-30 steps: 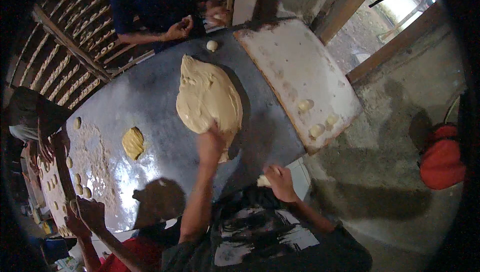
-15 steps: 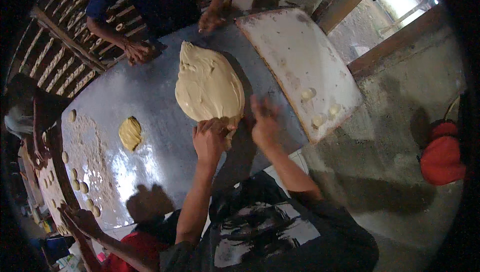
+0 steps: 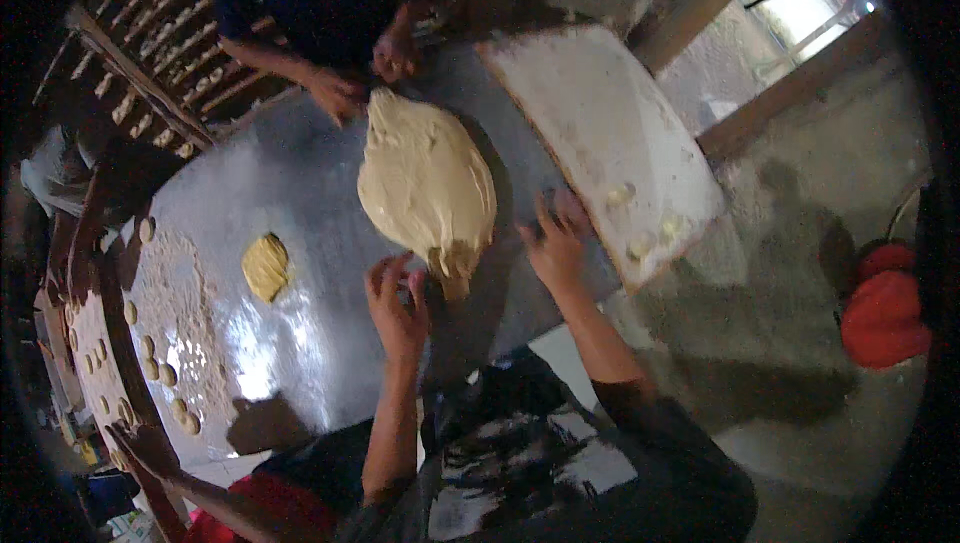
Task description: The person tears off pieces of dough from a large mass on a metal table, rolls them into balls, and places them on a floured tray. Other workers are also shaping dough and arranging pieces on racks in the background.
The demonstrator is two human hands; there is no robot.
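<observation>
A large pale dough mass [image 3: 425,178] lies on the grey metal table [image 3: 300,173]. My left hand [image 3: 397,301] hovers just short of the dough's near, darker tip [image 3: 455,268], with its fingers apart and curled and nothing in it. Resting on the table with fingers spread is my right hand [image 3: 555,243], between the dough and the edge of a white floured board [image 3: 600,133]. A small yellow dough piece [image 3: 265,265] lies to the left.
A person in dark blue stands across the table, with hands [image 3: 335,95] by the dough's far end. Another person's hand [image 3: 130,438] reaches in at lower left near several small dough balls [image 3: 150,363] on flour. A red object [image 3: 885,308] sits on the floor at right.
My left hand has drawn back from the dough's near edge. My right hand came up from near my body to the dough, then slid right toward the board. The view has shifted.
</observation>
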